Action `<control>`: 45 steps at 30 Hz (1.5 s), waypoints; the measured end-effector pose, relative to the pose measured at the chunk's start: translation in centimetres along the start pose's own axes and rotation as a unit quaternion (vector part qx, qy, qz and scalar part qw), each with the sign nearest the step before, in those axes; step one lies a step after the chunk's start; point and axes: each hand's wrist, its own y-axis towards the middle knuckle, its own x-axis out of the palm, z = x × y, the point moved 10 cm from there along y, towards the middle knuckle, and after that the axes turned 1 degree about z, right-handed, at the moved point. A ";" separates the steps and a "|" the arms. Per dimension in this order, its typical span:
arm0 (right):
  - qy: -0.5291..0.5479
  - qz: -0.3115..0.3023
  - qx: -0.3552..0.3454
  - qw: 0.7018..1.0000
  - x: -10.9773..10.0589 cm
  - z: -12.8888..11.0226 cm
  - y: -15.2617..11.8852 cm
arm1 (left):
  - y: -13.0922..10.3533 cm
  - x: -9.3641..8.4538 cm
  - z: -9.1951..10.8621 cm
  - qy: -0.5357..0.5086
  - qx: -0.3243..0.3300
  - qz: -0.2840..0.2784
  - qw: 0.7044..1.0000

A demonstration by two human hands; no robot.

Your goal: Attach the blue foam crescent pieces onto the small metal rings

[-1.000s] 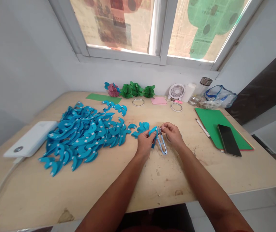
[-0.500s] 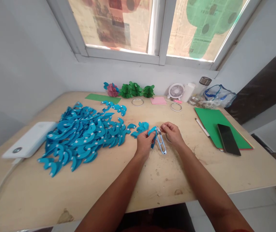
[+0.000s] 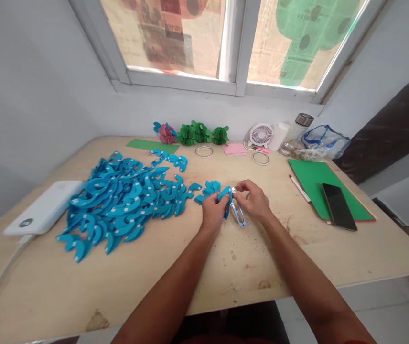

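Clock directions are taken from a blue paper piece [image 3: 224, 192], pinched in the person's left hand [image 3: 212, 212], slightly right of and below the middle of the view. Compared with half a second ago, the right hand [image 3: 253, 199] has moved in from 3 o'clock; its fingertips, apart from the paper then, now meet at its edge. A small white patch [image 3: 233, 190] shows there, brighter than before. The pale blue snips [image 3: 242, 223], at 5 o'clock, now have their blade end largely hidden by the fingers. The left hand has hardly shifted.

The held piece is bright blue and curved, with its upper part arching over the left fingertips and a darker part hanging below. The left thumb and fingers are closed on it. The right thumb and forefinger are drawn narrow, but whether they grip the white patch cannot be told.

Just beside the left hand, towards 10 o'clock, sits a small blue cluster [image 3: 211, 187]. At 9 o'clock spreads a large pile of blue pieces [image 3: 122, 196], crescent-shaped and dotted with white squares.
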 end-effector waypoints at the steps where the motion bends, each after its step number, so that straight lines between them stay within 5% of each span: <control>1: -0.017 -0.002 -0.013 1.000 0.0 -0.3 0.0 | 0.0 0.0 0.0 0.002 0.001 0.000 1.000; 20: -0.175 0.008 -0.098 0.980 0.5 -1.4 -0.4 | 0.0 0.0 -0.2 0.008 -0.009 0.004 1.000; 28: -0.148 0.014 -0.051 0.988 0.4 -0.7 -0.3 | -0.1 0.0 0.0 0.021 -0.014 0.006 1.000; 37: 0.041 -0.015 0.067 0.997 1.2 2.3 -0.1 | 0.0 0.0 -0.2 0.022 -0.018 0.004 1.000; 45: -0.079 0.007 0.049 0.996 0.5 1.7 -0.2 | 0.0 0.2 -0.5 0.011 -0.026 -0.001 1.000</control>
